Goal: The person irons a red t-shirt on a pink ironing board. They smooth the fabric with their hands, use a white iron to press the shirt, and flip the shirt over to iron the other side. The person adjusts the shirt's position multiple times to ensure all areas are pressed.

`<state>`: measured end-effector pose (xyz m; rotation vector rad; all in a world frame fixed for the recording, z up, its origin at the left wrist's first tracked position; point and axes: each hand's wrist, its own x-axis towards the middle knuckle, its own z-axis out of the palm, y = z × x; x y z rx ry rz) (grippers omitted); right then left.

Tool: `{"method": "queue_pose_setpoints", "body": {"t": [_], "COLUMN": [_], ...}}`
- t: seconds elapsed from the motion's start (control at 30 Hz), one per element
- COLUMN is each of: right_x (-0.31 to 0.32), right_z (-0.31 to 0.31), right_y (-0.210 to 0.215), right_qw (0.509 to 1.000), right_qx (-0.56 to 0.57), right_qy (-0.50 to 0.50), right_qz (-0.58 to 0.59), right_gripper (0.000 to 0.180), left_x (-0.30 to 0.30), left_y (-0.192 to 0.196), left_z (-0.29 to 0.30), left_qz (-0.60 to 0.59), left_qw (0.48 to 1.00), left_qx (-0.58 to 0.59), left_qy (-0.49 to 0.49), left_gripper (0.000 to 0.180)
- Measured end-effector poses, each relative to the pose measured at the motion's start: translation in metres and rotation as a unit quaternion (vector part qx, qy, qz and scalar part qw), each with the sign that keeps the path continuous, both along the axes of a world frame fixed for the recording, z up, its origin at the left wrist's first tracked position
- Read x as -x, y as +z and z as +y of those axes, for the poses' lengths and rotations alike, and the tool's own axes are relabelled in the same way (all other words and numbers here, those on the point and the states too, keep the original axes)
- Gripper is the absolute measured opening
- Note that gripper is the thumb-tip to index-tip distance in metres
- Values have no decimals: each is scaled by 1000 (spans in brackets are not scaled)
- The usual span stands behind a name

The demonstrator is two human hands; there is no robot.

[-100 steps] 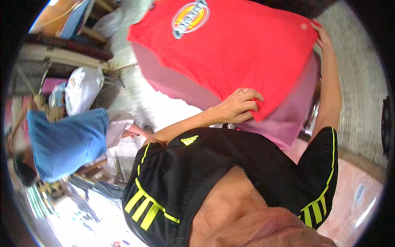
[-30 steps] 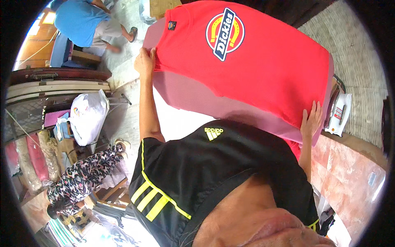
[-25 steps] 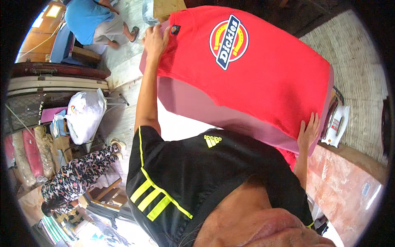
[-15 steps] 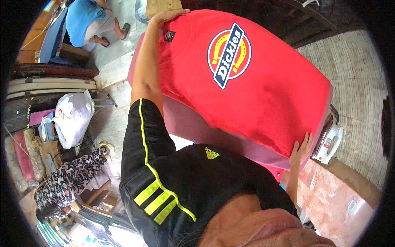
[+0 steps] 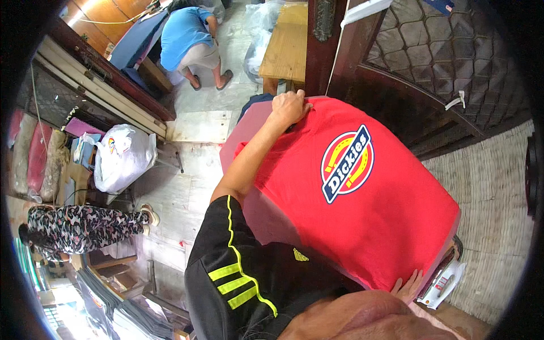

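Note:
A red T-shirt (image 5: 399,187) with a round printed emblem lies spread over a table with a mauve cover (image 5: 269,218). My left hand (image 5: 290,107) is at the neck end on the far side, its fingers curled closed on the shirt's fabric. At the hem end, near the right edge, my right hand (image 5: 409,287) rests with fingers spread, touching the shirt's edge. Part of that hand is hidden low in the picture. Just right of it stands a white clothes iron (image 5: 445,285).
A wooden table (image 5: 286,48) stands beyond the shirt, beside a dark lattice door (image 5: 408,85). A stuffed white plastic bag (image 5: 123,158) is at left. One person in a blue shirt (image 5: 187,39) bends over at the back; another in patterned clothes (image 5: 85,226) stands at left.
My left hand has gone from lying along the shirt's neck edge to closing on it, and the neck end is bunched there. The whole view has shifted; my right hand stays by the hem.

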<state>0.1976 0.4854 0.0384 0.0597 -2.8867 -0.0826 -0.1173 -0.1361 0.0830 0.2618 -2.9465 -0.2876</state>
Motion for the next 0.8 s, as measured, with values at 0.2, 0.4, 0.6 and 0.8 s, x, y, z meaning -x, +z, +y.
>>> {"method": "queue_pose_setpoints", "body": {"t": [0.2,0.4,0.6,0.8], "right_x": [6,-4,4,2], "right_z": [6,8,0,-5], "right_y": [-4,-6,4,0], "right_qw": [1000,1000,999,1000], "right_qx": [3,-24,-8,6], "right_qy": [14,-18,-28,-24], "right_qz": [2,-6,-36,-14], "right_gripper": [62,65,66,60], "left_x": [16,8,34,40], "left_y": [-23,14,-30,-37], "left_z": [-34,-23,-54,-49], "left_qz": [16,41,333,-34], "left_qw": [939,779,926,982], "left_qx": [-318,-602,-161,-186], "left_qy": [-128,-173,-78,24], "left_gripper": [25,21,34,57]}}
